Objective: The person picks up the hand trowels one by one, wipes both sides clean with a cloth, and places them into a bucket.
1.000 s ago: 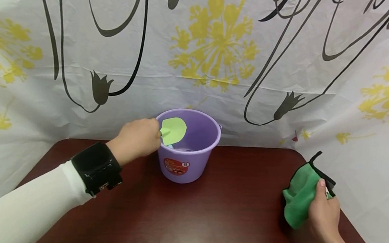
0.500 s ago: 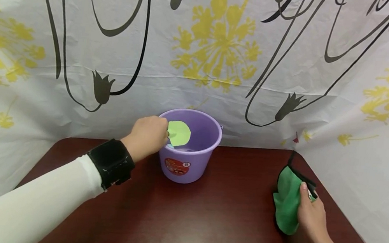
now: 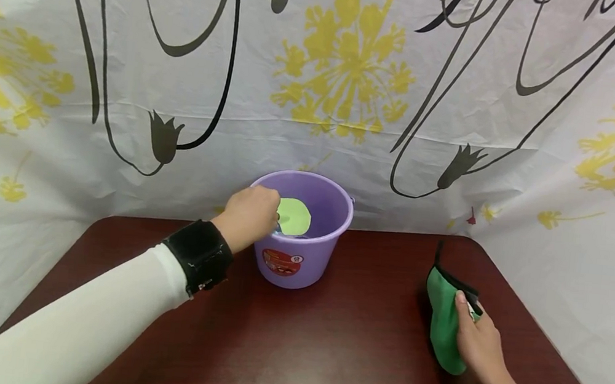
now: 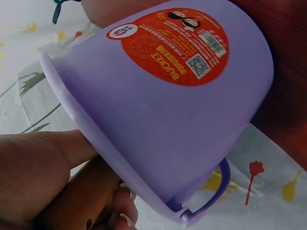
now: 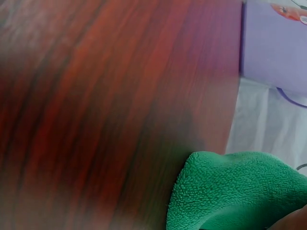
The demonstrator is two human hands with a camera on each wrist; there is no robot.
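My left hand (image 3: 250, 214) grips the wooden handle (image 4: 84, 191) of a small trowel at the left rim of a purple bucket (image 3: 292, 265). The trowel's light green blade (image 3: 294, 217) shows over the bucket's opening. A red label (image 4: 177, 48) is on the bucket's outer wall. Something pale bluish shows just below the blade, too small to tell. On the right, my right hand (image 3: 482, 345) holds a green towelling cloth (image 3: 444, 322) with black edging and a black loop, thumb on top. The fingers under the cloth are hidden.
The bucket stands near the far edge of a dark red-brown wooden table (image 3: 293, 339). Behind and beside it hangs a white curtain (image 3: 333, 151) with yellow and grey flower prints.
My left hand has moved right with the trowel, whose blade sits further over and slightly lower in the bucket. My right hand has brought the green cloth leftward over the table.
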